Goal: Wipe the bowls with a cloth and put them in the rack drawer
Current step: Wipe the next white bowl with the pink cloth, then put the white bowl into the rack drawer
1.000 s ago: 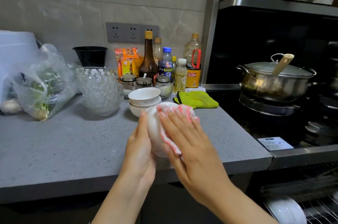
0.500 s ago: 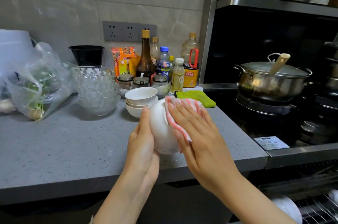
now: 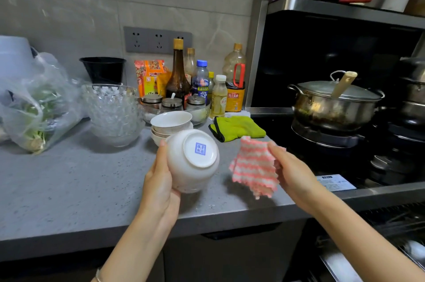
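Head view, left to right: your left hand [image 3: 161, 180] grips the bowl [image 3: 192, 159] by its side wall, fingers curled round the far side, thumb along the near side. The bowl sits above the tabletop [image 3: 80, 189], near its front edge, just in front of the stacked bowls [image 3: 171, 120]. The cloth [image 3: 253, 169] hangs apart from the bowl, pinched at its upper corner by your right hand [image 3: 294, 173]. The rack drawer [image 3: 397, 219] lies below the tabletop's right end.

Caution: only one hand supports the glazed wall. A slip would likely drop the bowl onto the front edge or the stack.

Orientation: the foot ring with its blue mark faces you. The mouth faces away and downward. The rim-to-foot axis is tilted, neither upright nor level.
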Tool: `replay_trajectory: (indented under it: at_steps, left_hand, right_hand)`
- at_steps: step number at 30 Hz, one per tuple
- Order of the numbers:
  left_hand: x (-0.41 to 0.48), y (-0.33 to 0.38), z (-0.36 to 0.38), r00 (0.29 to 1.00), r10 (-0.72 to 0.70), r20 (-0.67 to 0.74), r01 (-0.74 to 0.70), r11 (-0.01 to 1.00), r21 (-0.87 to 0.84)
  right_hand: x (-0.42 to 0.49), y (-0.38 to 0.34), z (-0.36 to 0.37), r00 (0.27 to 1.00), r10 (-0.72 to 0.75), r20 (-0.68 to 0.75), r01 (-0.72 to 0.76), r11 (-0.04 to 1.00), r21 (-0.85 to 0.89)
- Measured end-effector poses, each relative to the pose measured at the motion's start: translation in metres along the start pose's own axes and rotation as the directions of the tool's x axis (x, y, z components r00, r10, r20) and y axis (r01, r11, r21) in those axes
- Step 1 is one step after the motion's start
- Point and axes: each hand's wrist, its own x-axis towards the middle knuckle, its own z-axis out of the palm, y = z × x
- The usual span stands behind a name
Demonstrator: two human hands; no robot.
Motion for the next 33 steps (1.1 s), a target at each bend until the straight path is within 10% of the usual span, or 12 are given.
replay_trajectory:
  at_steps: [6, 21, 33]
  left_hand:
    - [-0.005, -0.006, 0.002, 0.997, -0.026, 0.07, 0.024, 0.999, 0.03]
    - [-0.063, -0.095, 0.091, 0.854, -0.352, 0.384, 0.304, 0.935, 0.181]
    - [-0.09, -0.247, 0.167, 0.571, -0.609, 0.551, 0.505, 0.789, 0.349]
  right_hand:
    - [0.015, 0.008, -0.018, 0.991, 0.044, 0.126, 0.007, 0.927, -0.376]
    - [-0.045, 0.033, -0.095, 0.946, 0.008, 0.324, -0.128, 0.927, 0.351]
    - [-0.099, 0.1, -0.24, 0.997, 0.067, 0.036, -0.075, 0.816, 0.574]
